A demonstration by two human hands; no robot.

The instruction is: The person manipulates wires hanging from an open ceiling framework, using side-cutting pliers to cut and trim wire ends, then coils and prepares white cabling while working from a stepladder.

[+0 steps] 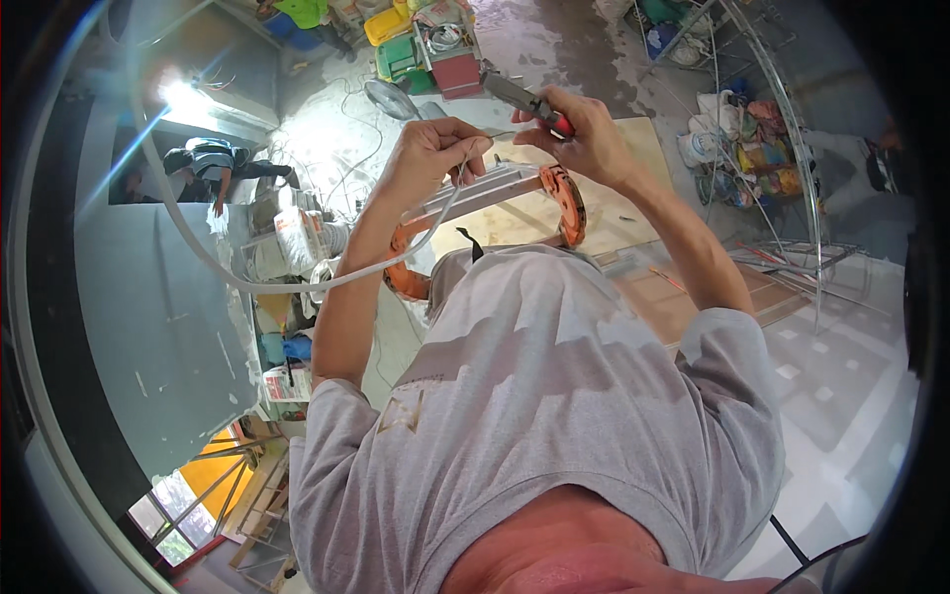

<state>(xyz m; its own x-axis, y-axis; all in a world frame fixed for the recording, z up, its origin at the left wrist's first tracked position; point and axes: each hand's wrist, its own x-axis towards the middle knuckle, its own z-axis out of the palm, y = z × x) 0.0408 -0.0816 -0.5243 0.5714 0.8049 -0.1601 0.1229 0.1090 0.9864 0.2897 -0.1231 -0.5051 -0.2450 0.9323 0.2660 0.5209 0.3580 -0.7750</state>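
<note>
My left hand point(433, 160) is closed, its thumb and fingers pinching a white cable point(327, 286) near its end. The cable hangs in a wide loop past my left forearm and rises on the far left. A thin wire point(502, 134) spans the short gap between my two hands. In my right hand point(591, 142) is a hand tool point(527, 102) with a grey front part, a dark body and a red end, pointing away and to the left. Its exact kind is unclear. My right thumb and fingertips are close to the wire; whether they touch it, I cannot tell.
Below my hands is a metal frame point(485, 194) with orange end pieces point(564, 205), close to my waist. Wooden board point(641, 158) lies beyond it. A person point(210, 158) bends over at left. Bags point(749, 134) are heaped at right, beside metal rods point(813, 188).
</note>
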